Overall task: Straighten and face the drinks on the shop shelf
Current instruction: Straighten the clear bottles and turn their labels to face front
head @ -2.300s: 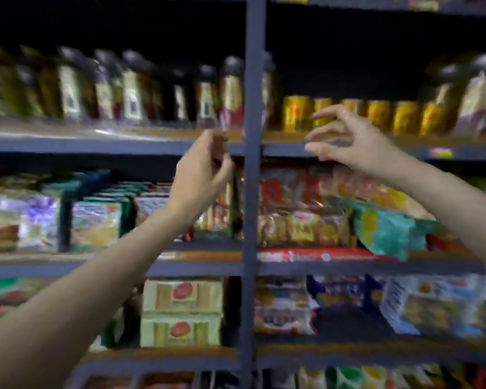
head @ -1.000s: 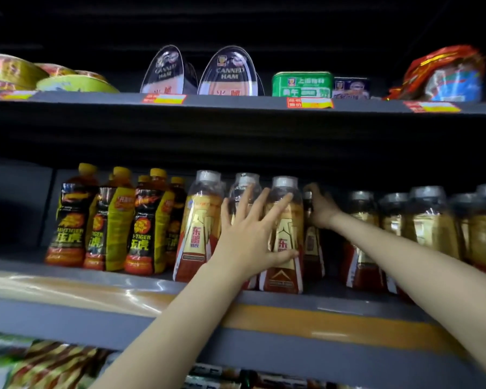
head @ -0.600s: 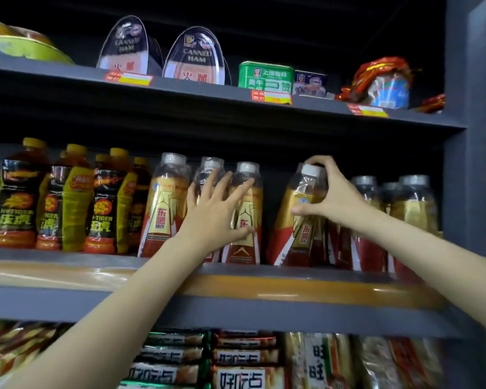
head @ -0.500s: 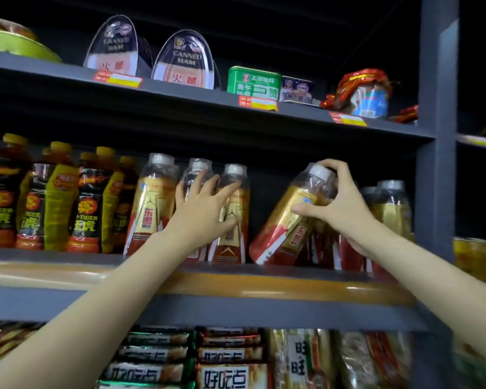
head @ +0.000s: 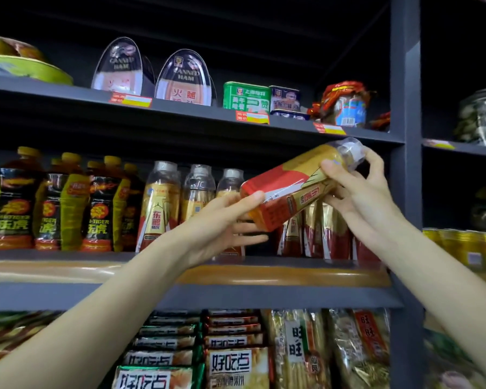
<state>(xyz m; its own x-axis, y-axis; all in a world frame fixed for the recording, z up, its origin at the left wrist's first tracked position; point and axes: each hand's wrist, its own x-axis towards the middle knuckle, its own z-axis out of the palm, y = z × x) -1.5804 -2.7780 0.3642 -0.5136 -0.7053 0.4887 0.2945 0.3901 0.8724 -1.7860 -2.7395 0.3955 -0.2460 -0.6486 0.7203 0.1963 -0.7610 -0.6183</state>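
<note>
A gold-and-red drink bottle (head: 292, 186) hangs nearly on its side in front of the middle shelf (head: 180, 272), clear cap up and to the right. My right hand (head: 359, 192) grips its neck end. My left hand (head: 222, 223) holds its base, thumb on top, fingers underneath. Behind them, three matching bottles (head: 159, 203) stand upright on the shelf, with more (head: 320, 234) packed at the right under the lifted one. Black-and-yellow tiger bottles (head: 56, 203) stand in a row at the left.
Above, a shelf carries canned ham tins (head: 183, 80), a green tin (head: 246, 96) and a red-wrapped jar (head: 345, 105). Biscuit packs (head: 233, 360) fill the shelf below. A grey upright post (head: 404, 164) bounds the bay on the right, with yellow cans (head: 460, 245) beyond.
My right hand has pulled one bottle off the shelf and tipped it almost flat. My left hand left the standing bottles and took hold of its base.
</note>
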